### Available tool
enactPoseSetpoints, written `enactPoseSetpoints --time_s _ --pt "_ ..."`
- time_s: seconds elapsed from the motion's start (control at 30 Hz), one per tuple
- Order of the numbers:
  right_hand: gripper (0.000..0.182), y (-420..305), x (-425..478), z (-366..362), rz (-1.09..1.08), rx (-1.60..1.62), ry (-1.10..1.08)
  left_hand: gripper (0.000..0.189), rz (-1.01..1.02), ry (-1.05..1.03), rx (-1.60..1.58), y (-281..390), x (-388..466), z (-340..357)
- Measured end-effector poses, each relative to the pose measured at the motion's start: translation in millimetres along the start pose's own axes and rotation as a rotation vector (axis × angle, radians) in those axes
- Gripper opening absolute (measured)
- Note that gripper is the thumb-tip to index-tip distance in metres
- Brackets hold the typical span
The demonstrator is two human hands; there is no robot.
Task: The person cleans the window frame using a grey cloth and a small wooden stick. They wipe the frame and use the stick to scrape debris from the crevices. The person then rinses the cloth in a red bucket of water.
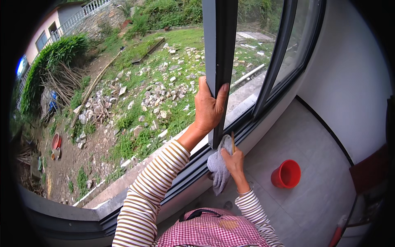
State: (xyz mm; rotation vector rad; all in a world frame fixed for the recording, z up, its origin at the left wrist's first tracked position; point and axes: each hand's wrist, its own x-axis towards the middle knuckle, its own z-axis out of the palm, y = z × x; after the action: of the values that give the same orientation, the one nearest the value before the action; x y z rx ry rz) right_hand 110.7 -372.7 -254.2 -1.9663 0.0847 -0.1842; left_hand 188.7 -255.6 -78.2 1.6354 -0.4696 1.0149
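My left hand [208, 106] is wrapped around the upright edge of a dark grey sliding window sash [220, 46], thumb on the room side. Low by the sash's bottom corner, my right hand [233, 162] grips a grey cloth [218, 182] together with a thin wooden stick [233, 142] that points up. Part of the cloth is bunched against the foot of the sash, and the rest hangs over the inner edge of the window track [193, 165]. The stick's lower end is hidden in my fist.
A red plastic bucket [286, 174] stands on the grey tiled floor [296, 197] to my right. Another window frame upright [274, 61] is beyond the sash, beside a white wall [345, 77]. Outside lies a grassy yard with scattered stones [163, 95]. A checked apron [213, 230] covers my front.
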Motion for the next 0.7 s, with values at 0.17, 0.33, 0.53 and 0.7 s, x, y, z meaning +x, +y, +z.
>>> enactPoseSetpoints --time_s 0.17,0.33,0.53,0.7 --pt "0.035 0.0 -1.4 37.5 0.052 0.011 0.081 0.026 -0.085 -0.009 -0.049 9.8 -1.4 7.8" --pt "0.027 2.2 -15.6 56.4 0.100 0.308 0.103 0.022 -0.021 0.029 -0.066 -1.2 -3.6 7.7" --pt "0.028 -33.1 -56.0 -7.1 0.412 0.761 -0.415 0.024 -0.054 -0.006 -0.127 12.8 -2.5 -1.2" --pt "0.027 -6.6 0.2 -95.6 0.325 0.941 -0.106 0.042 0.157 0.044 0.238 33.2 0.8 -7.6"
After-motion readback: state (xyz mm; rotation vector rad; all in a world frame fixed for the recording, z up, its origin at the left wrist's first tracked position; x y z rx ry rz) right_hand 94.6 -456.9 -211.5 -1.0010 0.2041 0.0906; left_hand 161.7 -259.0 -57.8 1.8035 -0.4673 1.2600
